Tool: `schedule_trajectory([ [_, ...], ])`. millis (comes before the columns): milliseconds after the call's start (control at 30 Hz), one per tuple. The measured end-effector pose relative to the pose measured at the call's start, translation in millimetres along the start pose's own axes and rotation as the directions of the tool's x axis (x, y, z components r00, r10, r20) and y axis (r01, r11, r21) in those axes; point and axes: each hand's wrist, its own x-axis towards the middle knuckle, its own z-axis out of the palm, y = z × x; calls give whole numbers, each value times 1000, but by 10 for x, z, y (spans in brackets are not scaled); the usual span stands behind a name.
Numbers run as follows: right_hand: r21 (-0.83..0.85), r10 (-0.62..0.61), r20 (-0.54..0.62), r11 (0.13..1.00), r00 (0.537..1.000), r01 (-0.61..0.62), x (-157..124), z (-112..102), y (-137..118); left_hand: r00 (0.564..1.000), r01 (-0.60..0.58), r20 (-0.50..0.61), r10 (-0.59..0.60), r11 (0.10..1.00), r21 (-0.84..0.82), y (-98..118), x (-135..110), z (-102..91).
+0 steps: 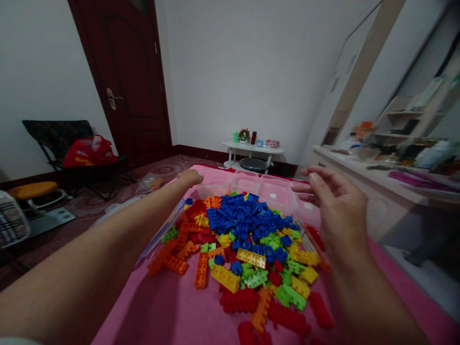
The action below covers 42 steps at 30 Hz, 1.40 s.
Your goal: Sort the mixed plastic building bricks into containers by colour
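A big heap of toy building bricks [247, 218] lies on a pink-covered table [154, 306]. Blue bricks crowd its top, with red, orange, yellow and green ones spread toward me. Clear plastic edges show on both sides of the heap. Behind it, several clear plastic containers [275, 189] stand in a row. My left hand [190, 178] reaches to the far left of the heap, beside the leftmost container; its fingers are mostly hidden. On the right, my right hand [332, 196] hovers by the rightmost container, fingers stretched apart, with nothing seen in it.
A white side table [253, 147] with small items stands by the far wall, a black round stool [253, 164] in front. On the right runs a cluttered counter [362, 165]. A folding chair holding a red bag [89, 151] and a yellow-seated stool [32, 190] are at left.
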Motion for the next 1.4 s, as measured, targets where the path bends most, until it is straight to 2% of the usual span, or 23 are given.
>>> schedule_trajectory([
  [67,1,-14,-50,1000,999,14,49,-46,-2,988,-83,-124,91,994,72,56,-109,-51],
  [100,-9,-22,-65,1000,998,21,72,-62,20,969,-168,-164,185,980,109,110,-197,-56],
  [133,-34,-26,-68,999,997,24,91,-71,62,930,-293,-189,315,946,137,179,-310,-42],
  [167,-75,-23,-52,997,998,19,103,-73,125,868,-444,-182,463,886,137,256,-445,-10],
  [233,-206,-2,42,979,999,10,94,-52,308,708,-691,-139,693,719,65,401,-764,107],
  [300,-375,27,228,925,973,63,30,-2,532,552,-832,-77,830,555,11,482,-1085,264],
  [333,-441,34,311,891,950,113,-22,32,641,516,-856,-30,856,516,13,488,-1222,345],
  [367,-496,45,387,852,921,167,-84,69,739,517,-856,25,856,516,26,471,-1332,418],
  [433,-565,58,500,778,864,275,-219,143,884,576,-817,108,810,575,44,384,-1465,518],
  [500,-602,86,576,718,813,350,-336,203,944,595,-803,160,788,593,67,259,-1506,535],
  [567,-632,128,607,676,784,378,-400,238,924,578,-815,210,788,573,93,133,-1509,473],
  [667,-651,197,635,657,747,380,-374,239,807,501,-864,289,816,492,110,-20,-1524,294],
  [733,-635,243,671,676,700,374,-298,207,711,460,-886,313,831,452,100,-91,-1539,157],
  [800,-618,284,703,698,652,362,-208,146,615,470,-881,290,834,462,100,-144,-1528,30],
  [833,-616,296,710,700,639,361,-168,105,566,500,-865,262,825,488,116,-166,-1506,-26],
  [900,-658,327,685,661,651,361,-116,2,465,592,-806,207,779,565,177,-213,-1434,-118],
  [1000,-775,410,597,518,690,362,-141,-174,327,734,-677,180,655,687,263,-289,-1294,-191],
  [1067,-800,471,585,467,660,376,-225,-274,271,783,-622,228,578,731,281,-326,-1225,-201],
  [1133,-798,501,595,457,628,392,-337,-332,260,798,-599,293,527,747,287,-335,-1191,-187],
  [1167,-807,511,586,444,629,390,-394,-341,271,799,-594,319,510,749,292,-329,-1186,-173],
  [1267,-839,506,536,405,675,362,-524,-304,348,798,-585,362,481,761,279,-283,-1194,-112],
  [1400,-838,501,523,450,689,309,-551,-228,492,760,-598,444,475,779,190,-233,-1222,-33],
])
